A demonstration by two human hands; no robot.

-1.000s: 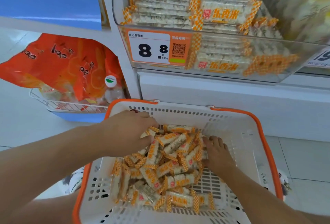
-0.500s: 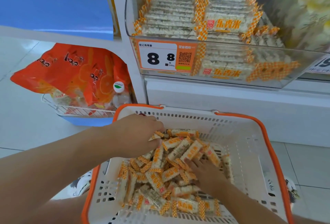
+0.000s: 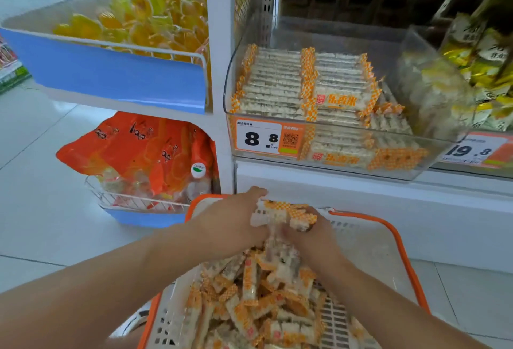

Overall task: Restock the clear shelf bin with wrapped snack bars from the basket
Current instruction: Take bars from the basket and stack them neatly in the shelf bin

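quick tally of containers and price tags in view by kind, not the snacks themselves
Clear shelf bin: 1
White basket with orange rim: 1
Wire shelf baskets: 2, upper and lower
Price tags: 2, one reading 8.8 and one reading 19.8
Total: 6

A: How much of the basket (image 3: 399, 248) can be made out?

B: Only part. Its near end is cut off by the bottom edge, and its far wall is covered by the left hand (image 3: 233, 223) and right hand (image 3: 311, 234).

A: And the grip on the snack bars (image 3: 283, 214)?

B: The fingertips are hidden under the wrappers, and the bundle is smeared by motion, so the bars cannot be counted.

A: The clear shelf bin (image 3: 416, 154)?

B: The small print on its price label (image 3: 266, 137) cannot be read. The neighbouring price tag (image 3: 477, 151) is blurred and clipped by the right edge.
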